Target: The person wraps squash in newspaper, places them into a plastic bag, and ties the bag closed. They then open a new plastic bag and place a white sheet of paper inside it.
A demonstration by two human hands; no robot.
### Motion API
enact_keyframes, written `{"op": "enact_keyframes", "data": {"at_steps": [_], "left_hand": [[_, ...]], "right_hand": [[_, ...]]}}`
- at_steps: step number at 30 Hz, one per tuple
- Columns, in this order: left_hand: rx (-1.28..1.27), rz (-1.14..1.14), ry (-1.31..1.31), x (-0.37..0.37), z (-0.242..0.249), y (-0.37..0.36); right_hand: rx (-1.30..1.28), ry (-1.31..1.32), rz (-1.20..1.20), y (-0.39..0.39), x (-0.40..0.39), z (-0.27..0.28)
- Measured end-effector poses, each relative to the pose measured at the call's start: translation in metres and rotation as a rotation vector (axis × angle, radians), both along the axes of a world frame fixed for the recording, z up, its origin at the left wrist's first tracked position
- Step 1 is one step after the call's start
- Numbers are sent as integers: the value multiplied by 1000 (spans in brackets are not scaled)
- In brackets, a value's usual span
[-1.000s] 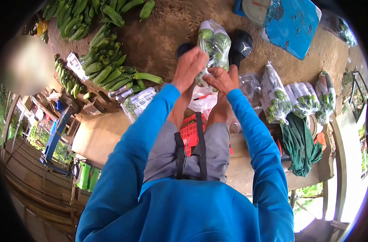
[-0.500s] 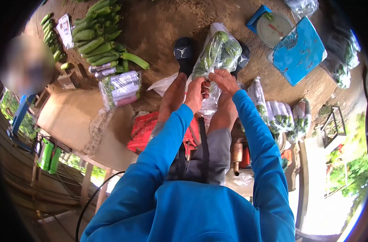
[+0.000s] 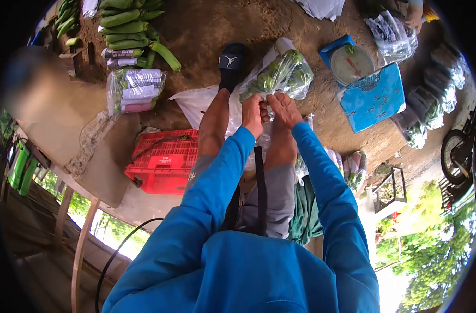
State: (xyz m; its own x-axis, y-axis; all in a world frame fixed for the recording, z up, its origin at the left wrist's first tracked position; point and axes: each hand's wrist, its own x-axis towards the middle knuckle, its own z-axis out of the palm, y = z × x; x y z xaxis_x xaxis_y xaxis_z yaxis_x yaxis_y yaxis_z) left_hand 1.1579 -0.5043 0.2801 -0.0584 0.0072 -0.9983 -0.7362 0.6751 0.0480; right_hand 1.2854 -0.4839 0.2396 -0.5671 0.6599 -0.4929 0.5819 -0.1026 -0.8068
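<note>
A clear plastic bag of green vegetables [image 3: 287, 70] lies tilted on the ground in front of me, with a pale paper-like piece at its far end. Its near end is bunched between my hands. My left hand [image 3: 252, 116] has its fingers curled around the gathered plastic. Pressed close beside it, my right hand [image 3: 285, 110] pinches the same bunched end. The fingertips are partly hidden, so I cannot see whether the plastic is knotted. A white plastic sheet [image 3: 191, 104] spreads by my left leg.
To the left are a red crate [image 3: 162, 169], a wrapped bundle [image 3: 136, 91] and a pile of long green vegetables [image 3: 125, 21]. A dial scale [image 3: 351, 65] with a blue plate [image 3: 372, 99] stands right. Beyond, another person's hand [image 3: 414, 16] is near a bag [image 3: 392, 39]; more bags [image 3: 428, 107] lie below.
My view has shifted, showing more of the red crate and right side. The held bag now slants more to the right, its neck bunched shorter. Another person's hand has appeared at upper right.
</note>
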Motion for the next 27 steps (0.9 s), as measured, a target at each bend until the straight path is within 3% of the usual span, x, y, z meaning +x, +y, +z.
{"op": "enact_keyframes", "data": {"at_steps": [1, 3, 10, 16, 19, 21, 27], "left_hand": [[9, 37, -10, 0, 0, -1], [16, 87, -18, 1, 3, -3], [60, 104, 14, 14, 17, -12], [97, -45, 91, 6, 33, -26], [10, -24, 10, 1, 31, -26], [20, 84, -114, 3, 29, -22], [-35, 122, 9, 13, 24, -4]], "right_hand": [[4, 0, 14, 6, -2, 5], [-416, -34, -389, 17, -9, 19], [-354, -187, -504, 2, -14, 10], [-250, -15, -519, -15, -5, -14], [-342, 50, -525, -5, -5, -10], [-612, 82, -601, 7, -7, -5], [-786, 85, -693, 30, -18, 42]]}}
